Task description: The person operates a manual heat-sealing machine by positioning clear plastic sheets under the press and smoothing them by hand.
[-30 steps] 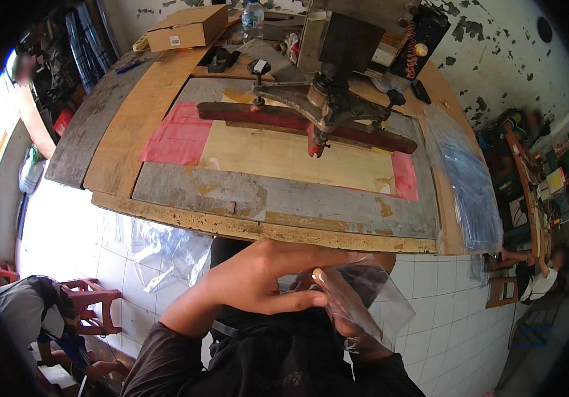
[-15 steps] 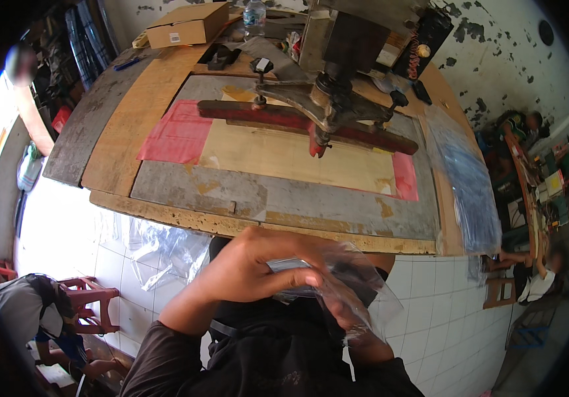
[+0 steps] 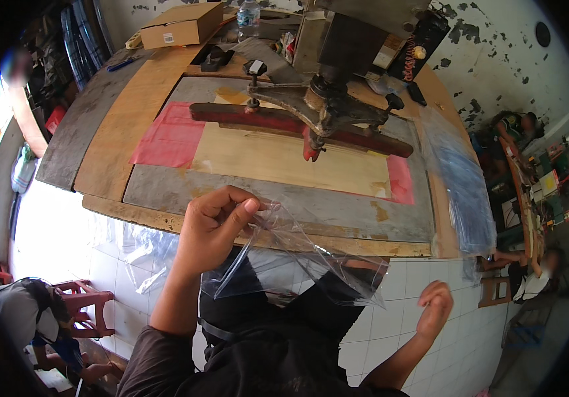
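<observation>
Clear plastic sheet (image 3: 304, 255) hangs mid-frame, near the counter's (image 3: 109, 129) front edge. Your left hand (image 3: 221, 225) pinches its upper-left end. Your right hand (image 3: 437, 306), lower right, is curled, clear of the sheet. Press head (image 3: 327, 106) at upper center.

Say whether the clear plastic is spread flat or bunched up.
Bunched up: the left hand pinches the clear plastic near its top, and creases fan out from that grip.
</observation>
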Demonstrator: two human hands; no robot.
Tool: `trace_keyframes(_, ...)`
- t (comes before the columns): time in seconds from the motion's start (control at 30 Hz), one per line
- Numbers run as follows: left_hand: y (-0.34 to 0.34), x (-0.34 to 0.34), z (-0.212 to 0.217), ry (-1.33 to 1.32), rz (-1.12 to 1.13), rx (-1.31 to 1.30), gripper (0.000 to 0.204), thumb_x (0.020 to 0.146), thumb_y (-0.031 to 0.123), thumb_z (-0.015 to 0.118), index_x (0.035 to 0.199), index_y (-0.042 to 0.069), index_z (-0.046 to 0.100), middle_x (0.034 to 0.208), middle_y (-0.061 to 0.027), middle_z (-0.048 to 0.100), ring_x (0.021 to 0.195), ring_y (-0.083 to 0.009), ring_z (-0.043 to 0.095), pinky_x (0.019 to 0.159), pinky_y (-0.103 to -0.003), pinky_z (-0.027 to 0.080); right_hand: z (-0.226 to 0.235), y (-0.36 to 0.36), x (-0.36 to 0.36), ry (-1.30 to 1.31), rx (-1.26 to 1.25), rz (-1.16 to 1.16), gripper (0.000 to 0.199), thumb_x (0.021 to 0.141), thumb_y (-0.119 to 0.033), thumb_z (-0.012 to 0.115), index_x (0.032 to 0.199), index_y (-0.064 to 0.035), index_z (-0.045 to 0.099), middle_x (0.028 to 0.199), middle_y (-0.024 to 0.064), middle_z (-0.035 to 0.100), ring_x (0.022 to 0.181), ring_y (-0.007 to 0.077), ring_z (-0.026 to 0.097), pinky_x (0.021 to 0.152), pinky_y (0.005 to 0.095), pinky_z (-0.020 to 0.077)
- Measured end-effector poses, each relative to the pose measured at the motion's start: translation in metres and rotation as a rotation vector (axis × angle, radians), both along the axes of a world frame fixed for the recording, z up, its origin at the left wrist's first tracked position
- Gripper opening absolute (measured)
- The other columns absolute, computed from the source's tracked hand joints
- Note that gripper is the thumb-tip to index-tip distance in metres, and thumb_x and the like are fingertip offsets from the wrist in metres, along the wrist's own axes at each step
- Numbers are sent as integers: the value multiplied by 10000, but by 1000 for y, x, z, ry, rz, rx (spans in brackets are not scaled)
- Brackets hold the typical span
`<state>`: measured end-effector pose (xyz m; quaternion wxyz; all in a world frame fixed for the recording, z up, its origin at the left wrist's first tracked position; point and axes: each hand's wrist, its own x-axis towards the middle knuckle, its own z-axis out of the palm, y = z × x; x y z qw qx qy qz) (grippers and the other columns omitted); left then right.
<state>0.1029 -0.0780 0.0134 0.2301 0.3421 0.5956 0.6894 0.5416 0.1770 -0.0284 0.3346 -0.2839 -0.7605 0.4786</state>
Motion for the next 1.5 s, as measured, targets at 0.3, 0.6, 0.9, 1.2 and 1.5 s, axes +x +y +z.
trace_keyframes(0.3, 11, 13, -16, -23, -52, 9, 218, 1091, 180, 682, 1071, -29, 739, 966, -54, 775, 843, -95, 710, 748, -257, 578, 74, -46, -157, -407, 623, 420, 1044, 818, -467, 943, 1619, -25, 440, 1477, 215, 596, 1408, 340, 563, 1181, 526, 431)
trace_keyframes(0.6, -4, -4, -38, -105, -42, -16, 243, 1102, 211, 670, 1089, -28, 713, 985, -51, 766, 927, -83, 698, 828, -272, 574, 64, 10, -170, -394, -42, 317, 158, 963, -115, 828, 1029, 21, 782, 933, 59, 781, 883, 114, 683, 831, 290, 552)
trace_keyframes(0.9, 13, -5, -26, 143, -151, -136, 277, 1069, 219, 714, 1126, -41, 793, 1062, -99, 805, 938, -121, 705, 848, -298, 569, 63, 24, -167, -335, 69, 317, 145, 935, -61, 830, 1049, 16, 784, 937, 60, 781, 888, 120, 691, 837, 285, 544)
trace_keyframes(1.2, 17, -5, -44, 135, -68, -201, 292, 1062, 80, 695, 1344, 5, 711, 1075, -79, 788, 962, -91, 675, 816, -247, 529, 52, 38, -165, -272, -47, 293, 163, 947, -54, 820, 1076, 30, 768, 931, 62, 779, 876, 120, 709, 845, 287, 547)
trace_keyframes(1.5, 33, -9, -37, 181, -35, -267, 202, 1055, 80, 704, 1229, -21, 714, 1088, -116, 797, 1041, -137, 756, 905, -273, 577, 39, 48, -178, -304, -70, 263, 159, 950, -26, 800, 1093, 29, 756, 918, 49, 757, 858, 104, 691, 798, 268, 548)
